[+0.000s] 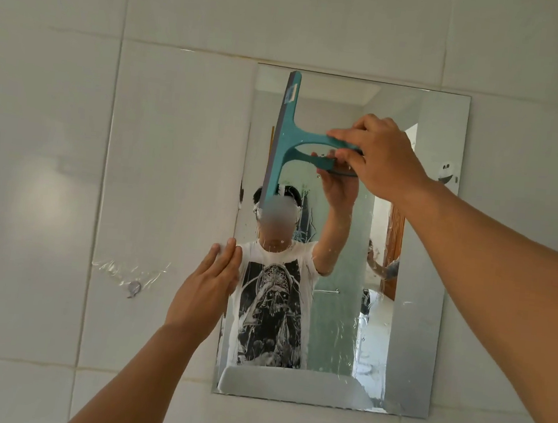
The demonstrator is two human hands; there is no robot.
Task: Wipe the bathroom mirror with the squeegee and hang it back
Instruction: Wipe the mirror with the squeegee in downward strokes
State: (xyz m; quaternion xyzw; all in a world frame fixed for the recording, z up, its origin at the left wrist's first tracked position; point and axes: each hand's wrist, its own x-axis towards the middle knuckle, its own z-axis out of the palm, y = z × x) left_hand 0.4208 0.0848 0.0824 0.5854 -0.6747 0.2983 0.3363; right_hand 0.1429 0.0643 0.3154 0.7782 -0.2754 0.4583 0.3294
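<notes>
A frameless rectangular mirror (420, 260) hangs on the white tiled wall, streaked with water drops. A teal squeegee (287, 136) lies against its upper left part, blade upright and near the left edge, handle pointing right. My right hand (379, 156) is shut on the squeegee's handle. My left hand (206, 286) rests flat with fingers extended on the mirror's left edge, holding nothing. The mirror reflects a person in a white printed T-shirt with a raised arm.
A small metal hook (133, 288) with clear adhesive film sits on the tiled wall (53, 153) left of the mirror. A white basin shows in the mirror's lower reflection. A small sticker (447, 172) is at the mirror's right edge.
</notes>
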